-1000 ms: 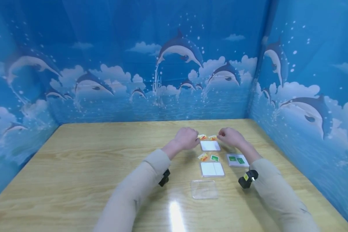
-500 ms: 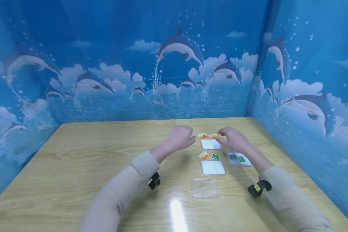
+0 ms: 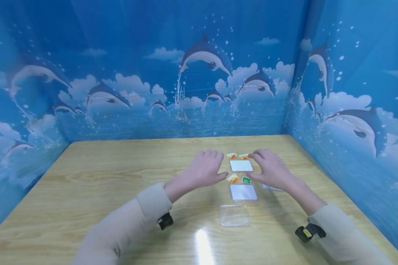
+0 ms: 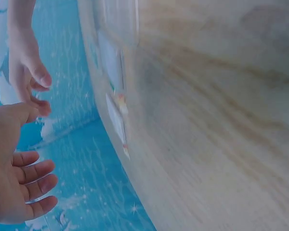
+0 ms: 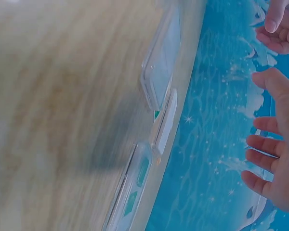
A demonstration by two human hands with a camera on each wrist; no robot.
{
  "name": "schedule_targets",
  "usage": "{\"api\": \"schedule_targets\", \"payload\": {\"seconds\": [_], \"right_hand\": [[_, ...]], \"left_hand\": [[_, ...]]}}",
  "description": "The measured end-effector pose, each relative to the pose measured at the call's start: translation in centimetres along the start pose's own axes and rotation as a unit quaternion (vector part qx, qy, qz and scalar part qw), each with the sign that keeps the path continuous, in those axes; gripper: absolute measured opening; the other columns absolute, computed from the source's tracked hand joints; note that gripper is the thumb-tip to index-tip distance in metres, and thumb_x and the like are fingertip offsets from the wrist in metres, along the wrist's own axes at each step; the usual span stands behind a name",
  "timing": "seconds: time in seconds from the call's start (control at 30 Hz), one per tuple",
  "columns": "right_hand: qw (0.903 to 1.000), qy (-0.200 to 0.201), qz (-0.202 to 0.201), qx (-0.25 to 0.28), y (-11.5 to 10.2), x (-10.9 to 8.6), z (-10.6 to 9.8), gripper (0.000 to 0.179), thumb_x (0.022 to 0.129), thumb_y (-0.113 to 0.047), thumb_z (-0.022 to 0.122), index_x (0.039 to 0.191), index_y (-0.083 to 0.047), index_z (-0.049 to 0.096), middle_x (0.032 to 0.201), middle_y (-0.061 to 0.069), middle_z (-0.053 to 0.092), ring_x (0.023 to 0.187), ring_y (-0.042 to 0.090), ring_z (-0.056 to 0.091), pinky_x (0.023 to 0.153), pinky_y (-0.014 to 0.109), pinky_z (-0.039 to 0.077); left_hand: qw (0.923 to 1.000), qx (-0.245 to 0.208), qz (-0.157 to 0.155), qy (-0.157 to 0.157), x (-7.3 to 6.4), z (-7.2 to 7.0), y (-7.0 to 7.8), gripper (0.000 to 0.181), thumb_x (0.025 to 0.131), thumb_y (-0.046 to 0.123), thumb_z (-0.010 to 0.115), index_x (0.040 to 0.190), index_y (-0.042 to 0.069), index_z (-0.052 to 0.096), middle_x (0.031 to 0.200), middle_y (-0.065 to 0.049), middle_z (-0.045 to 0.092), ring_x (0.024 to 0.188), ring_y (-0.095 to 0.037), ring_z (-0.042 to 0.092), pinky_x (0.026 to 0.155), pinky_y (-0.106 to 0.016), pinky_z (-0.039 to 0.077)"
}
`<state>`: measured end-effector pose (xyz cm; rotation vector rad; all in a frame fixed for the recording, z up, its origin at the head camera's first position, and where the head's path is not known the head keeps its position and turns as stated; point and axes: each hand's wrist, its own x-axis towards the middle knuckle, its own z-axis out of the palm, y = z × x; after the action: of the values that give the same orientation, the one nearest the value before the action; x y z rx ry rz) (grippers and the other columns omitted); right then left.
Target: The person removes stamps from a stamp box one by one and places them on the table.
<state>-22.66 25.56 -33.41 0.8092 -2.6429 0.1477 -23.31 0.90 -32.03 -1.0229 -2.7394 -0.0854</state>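
My left hand (image 3: pixel 205 167) hovers left of the small cards, thumb pointing right, holding nothing. Opposite it, my right hand (image 3: pixel 270 167) is raised with fingers spread and nothing in its grasp; its thumb tip overlaps the green card (image 3: pixel 246 180). Beside that card lies an orange-yellow one (image 3: pixel 233 179). Two more orange-yellow cards, a left one (image 3: pixel 232 155) and a right one (image 3: pixel 244 156), lie behind the far white-topped flat case (image 3: pixel 241 165). A second white-topped case (image 3: pixel 243 192) sits nearer. In the right wrist view, a third case (image 5: pixel 135 187) bears two green cards.
A clear, see-through tray or lid (image 3: pixel 233 215) lies in front of the cases on the wooden table (image 3: pixel 103 184). Dolphin-printed blue curtains (image 3: pixel 136 73) stand behind the table and along its sides. My right hand mostly covers the third case in the head view.
Both hands have drawn back from the far cards toward me, and their fingers have spread. The left hand has also shifted left. The cases and cards look unmoved.
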Motion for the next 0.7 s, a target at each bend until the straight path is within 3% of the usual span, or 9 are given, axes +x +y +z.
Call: {"api": "schedule_targets", "payload": {"seconds": [0.4, 0.7], "right_hand": [[0.9942, -0.017, -0.061, -0.086, -2.3, -3.1, -0.3, 0.077, 0.072, -0.054, 0.067, 0.124, 0.0, 0.052, 0.11, 0.014, 0.057, 0.101, 0.031, 0.053, 0.075, 0.046, 0.046], [0.9935, -0.003, -0.091, -0.069, -3.8, -4.9, 1.2, 0.081, 0.069, -0.054, 0.07, 0.125, 0.0, 0.049, 0.11, 0.013, 0.056, 0.101, 0.029, 0.052, 0.076, 0.047, 0.045]], "left_hand": [[0.9977, 0.052, 0.039, 0.015, -2.7, 0.7, 1.9, 0.064, 0.083, 0.06, 0.053, 0.119, 0.007, 0.051, 0.104, -0.004, 0.06, 0.093, -0.02, 0.053, 0.08, -0.033, 0.042], [0.9958, 0.08, 0.044, -0.005, -4.4, 2.3, 3.5, 0.074, 0.079, 0.069, 0.049, 0.12, 0.008, 0.05, 0.11, -0.005, 0.055, 0.097, -0.019, 0.051, 0.083, -0.034, 0.043]]}}
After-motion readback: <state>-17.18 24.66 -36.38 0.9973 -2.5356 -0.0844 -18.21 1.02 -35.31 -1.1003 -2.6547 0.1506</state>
